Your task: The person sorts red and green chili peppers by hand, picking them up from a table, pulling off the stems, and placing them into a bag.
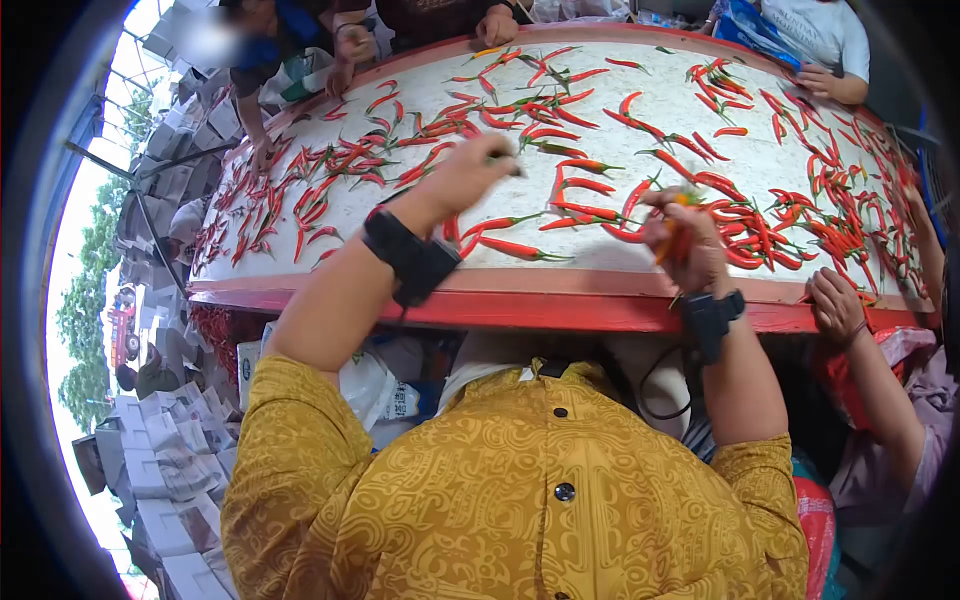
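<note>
My left hand (468, 178) hangs over the middle of the white tabletop (400, 245). Its fingers are pinched together, with a small dark thing at the tips that I cannot make out. Below it, red chilies with green stems (520, 248) lie loose on the surface. My right hand (690, 245), nearer the table's front edge, is closed round several orange and red chilies (678, 232). Beside it on the right spreads a heap of red chilies (745, 235). Both wrists wear black straps with a device.
The table's red front edge (560, 312) runs close to my body. A co-worker's hand (838, 305) is at the right front edge. Other people's hands (497, 25) show along the far side and at the left. More chilies (340, 160) are scattered across the table.
</note>
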### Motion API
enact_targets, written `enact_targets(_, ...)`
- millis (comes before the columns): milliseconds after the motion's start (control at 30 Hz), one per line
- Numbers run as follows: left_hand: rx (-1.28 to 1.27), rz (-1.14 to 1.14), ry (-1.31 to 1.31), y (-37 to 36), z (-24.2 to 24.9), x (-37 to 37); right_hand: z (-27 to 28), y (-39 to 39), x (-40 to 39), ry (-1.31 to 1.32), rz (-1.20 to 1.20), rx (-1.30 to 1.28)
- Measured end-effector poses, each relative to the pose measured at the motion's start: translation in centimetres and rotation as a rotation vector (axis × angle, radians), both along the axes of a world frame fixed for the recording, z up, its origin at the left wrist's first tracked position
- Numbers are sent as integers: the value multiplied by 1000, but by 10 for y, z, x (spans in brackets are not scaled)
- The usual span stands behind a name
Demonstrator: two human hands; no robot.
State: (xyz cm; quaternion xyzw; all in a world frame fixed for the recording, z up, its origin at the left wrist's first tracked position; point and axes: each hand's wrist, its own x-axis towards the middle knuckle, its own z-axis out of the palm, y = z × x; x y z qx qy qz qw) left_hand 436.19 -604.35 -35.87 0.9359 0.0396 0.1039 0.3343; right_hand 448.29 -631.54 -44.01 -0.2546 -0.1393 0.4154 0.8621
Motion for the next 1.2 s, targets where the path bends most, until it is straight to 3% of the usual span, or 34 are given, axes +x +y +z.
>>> enact_targets(67, -49, -146, -55, -67, 4, 13, 6, 12, -15, 57, 114, -97)
enact_targets(100, -23, -202, -110, -93, 1, 19, 16, 16, -31, 61, 63, -62)
enact_targets(167, 261, -232, -330, -125, -7, 30, 2, 14, -32, 209, 159, 107)
enact_targets(300, 366, -169, -489, -158, -24, 46, -5, -5, -24, 319, 52, 232)
enact_targets(367, 350, -180, -447, -172, -29, 53, -16, -16, -15, 399, 9, 307)
enact_targets(433, 293, -194, -514, -185, -27, 60, -5, -33, -6, 374, -74, 217)
enact_targets(500, 126, -192, -493, -184, -24, 66, -23, -54, 23, 358, 14, 375)
enact_targets(567, 113, -137, -458, -167, -41, 81, -18, -81, 48, 302, -83, 323)
enact_targets(700, 503, -188, -169, -144, -77, 95, -33, -122, 118, 271, -120, 422)
enact_targets(800, 432, -123, 26, -132, -77, 97, -45, -145, 152, 289, -186, 447)
enact_targets(833, 483, -94, -22, -122, -78, 99, -45, -151, 156, 293, -243, 416)
enact_targets(867, 635, -100, 117, -106, -75, 99, -45, -156, 159, 334, -271, 421)
enact_targets(967, 686, -12, -105, -78, -72, 97, -37, -166, 160, 316, -241, 385)
enact_targets(1033, 583, 93, -174, -97, -52, 106, -45, -173, 168, 256, -137, 448)
enact_targets(1100, 538, 38, -228, -135, -44, 110, -48, -181, 176, 192, -144, 401)
enact_targets(1167, 237, -252, 56, -177, -52, 109, -45, -189, 177, 163, -181, 325)
enact_targets(1200, 282, -265, 175, -195, -58, 107, -46, -193, 180, 126, -149, 325)
